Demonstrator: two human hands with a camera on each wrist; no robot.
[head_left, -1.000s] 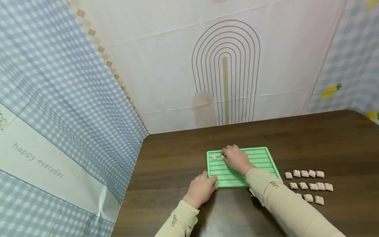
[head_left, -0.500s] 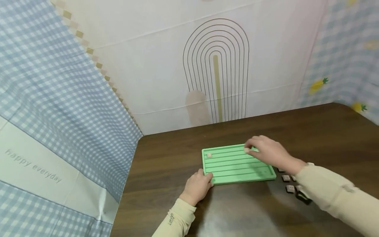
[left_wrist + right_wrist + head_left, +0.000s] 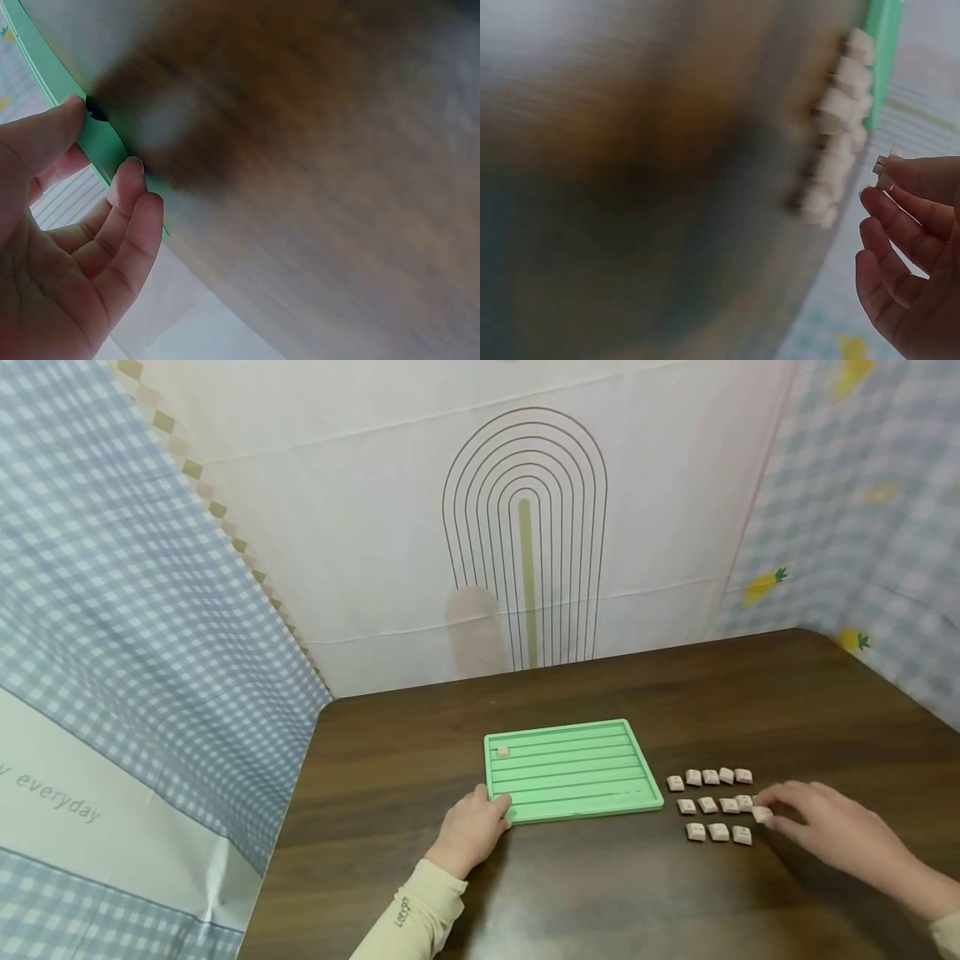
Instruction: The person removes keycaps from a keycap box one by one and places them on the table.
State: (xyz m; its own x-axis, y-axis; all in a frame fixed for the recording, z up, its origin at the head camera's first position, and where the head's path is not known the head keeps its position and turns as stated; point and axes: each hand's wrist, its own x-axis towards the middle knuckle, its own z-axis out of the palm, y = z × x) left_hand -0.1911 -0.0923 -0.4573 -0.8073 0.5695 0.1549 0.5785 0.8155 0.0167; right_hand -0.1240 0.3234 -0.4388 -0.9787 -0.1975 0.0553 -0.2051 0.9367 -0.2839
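My left hand (image 3: pixel 471 827) holds the near-left corner of a green ridged tray (image 3: pixel 570 816). In the left wrist view the thumb lies on one side of the tray's rim (image 3: pixel 101 142) and fingers on the other. A single cream keycap (image 3: pixel 503 751) sits in the tray's upper-left corner. Off to the right, my right hand (image 3: pixel 832 827) pinches another cream keycap (image 3: pixel 761 814) between thumb and index finger, beside the right end of the middle keycap row. The right wrist view shows this pinched keycap (image 3: pixel 885 171) at the fingertips, with the other fingers loosely bent.
Several cream keycaps (image 3: pixel 707 804) lie in three rows on the dark wooden table (image 3: pixel 592 893), just right of the tray. Behind the table hangs a printed cloth (image 3: pixel 390 568). Blue checked cloth (image 3: pixel 150 610) hangs along the left side.
My right hand has lifted away from the tray's upper left and moved right to the keycap rows, a keycap between its fingers. The left hand keeps its hold on the tray. The head view has shifted.
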